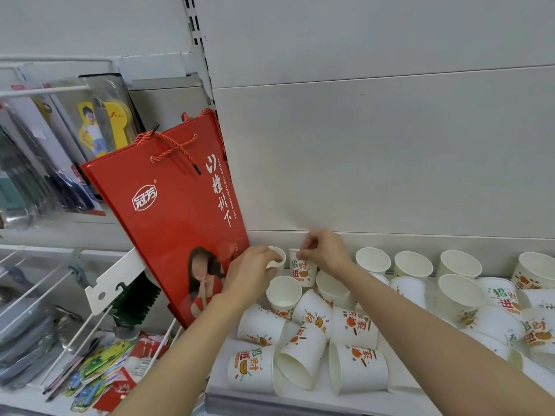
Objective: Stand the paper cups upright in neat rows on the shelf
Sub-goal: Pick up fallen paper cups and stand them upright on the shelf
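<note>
Several white paper cups with orange and green print sit on the white shelf (303, 397). At the back left, my left hand (250, 271) grips an upright cup (277, 256) by its rim, beside the red bag. My right hand (322, 252) pinches the rim of the neighbouring upright cup (301, 271). More cups stand upright along the back wall, such as one (373, 259) and another (413, 263). In front, several cups lie tipped or upside down, like one (301, 355) on its side and one (357, 367) inverted.
A red gift bag (180, 211) with rope handles leans at the shelf's left end, touching the cup area. Left of it are wire racks (60, 298) with packaged goods and hanging blister packs (99, 121). The grey back panel (390, 160) rises behind the cups.
</note>
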